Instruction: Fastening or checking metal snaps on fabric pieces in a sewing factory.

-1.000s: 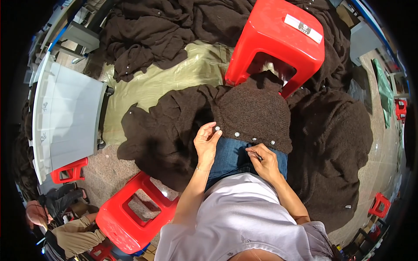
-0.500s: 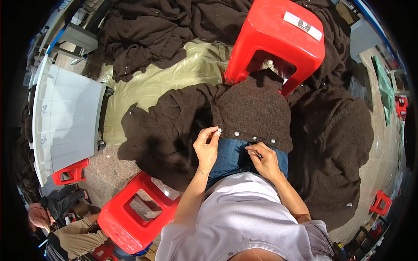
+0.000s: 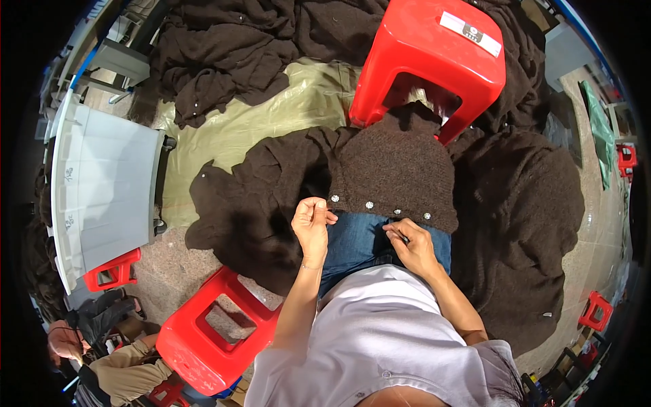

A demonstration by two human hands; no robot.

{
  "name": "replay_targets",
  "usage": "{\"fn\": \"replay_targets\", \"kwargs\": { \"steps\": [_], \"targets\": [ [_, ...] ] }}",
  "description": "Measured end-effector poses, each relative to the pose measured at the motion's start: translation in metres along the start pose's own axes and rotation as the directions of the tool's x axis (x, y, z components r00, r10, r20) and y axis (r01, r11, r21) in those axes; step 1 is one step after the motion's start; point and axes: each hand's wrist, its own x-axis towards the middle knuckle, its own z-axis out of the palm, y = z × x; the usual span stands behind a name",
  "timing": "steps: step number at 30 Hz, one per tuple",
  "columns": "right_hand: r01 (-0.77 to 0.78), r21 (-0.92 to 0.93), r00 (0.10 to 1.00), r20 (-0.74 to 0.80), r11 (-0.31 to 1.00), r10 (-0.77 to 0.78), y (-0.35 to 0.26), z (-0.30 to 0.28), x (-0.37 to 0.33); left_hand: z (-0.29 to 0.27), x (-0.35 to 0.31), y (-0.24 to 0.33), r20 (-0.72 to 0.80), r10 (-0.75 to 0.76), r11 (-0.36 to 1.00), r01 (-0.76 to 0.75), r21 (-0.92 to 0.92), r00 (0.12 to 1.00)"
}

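Note:
A dark brown knitted garment lies over my lap, on blue jeans. Along its near edge runs a row of shiny round buttons. My left hand is closed beside the left corner of that edge, just below the leftmost button; what its fingers pinch, if anything, is too small to see. Below the right part of the row is my right hand, curled around a small dark, thin object mostly hidden by the fingers. It is apart from the knit.
A red plastic stool stands ahead, touching the garment's far end. Brown knit piles lie at both sides and beyond, partly on yellowish sheeting. At left are a white wheeled bin and another red stool. Another person's leg shows lower left.
My left hand has moved left and slightly down, away from the leftmost button it was pinching; that button now lies uncovered on the knit. My right hand has barely moved.

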Motion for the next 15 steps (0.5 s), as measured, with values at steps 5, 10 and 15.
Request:
{"fn": "replay_targets", "kwargs": {
  "steps": [5,10,15],
  "targets": [
    [-0.015,0.003,1.0,0.015,1.0,0.015,0.004,0.002,0.0,-0.003,0.0,0.004,-0.007,0.01,0.999,-0.009,0.033,1.0],
    [-0.012,0.015,1.0,0.024,1.0,0.012,0.006,0.003,0.0,-0.006,-0.001,0.003,-0.025,0.001,1.0,0.0,0.025,1.0],
    [-0.049,0.056,0.999,0.022,0.997,0.048,0.009,0.007,0.0,0.017,-0.013,0.015,0.255,0.498,0.607,-0.543,0.58,0.829]
  ]
}}
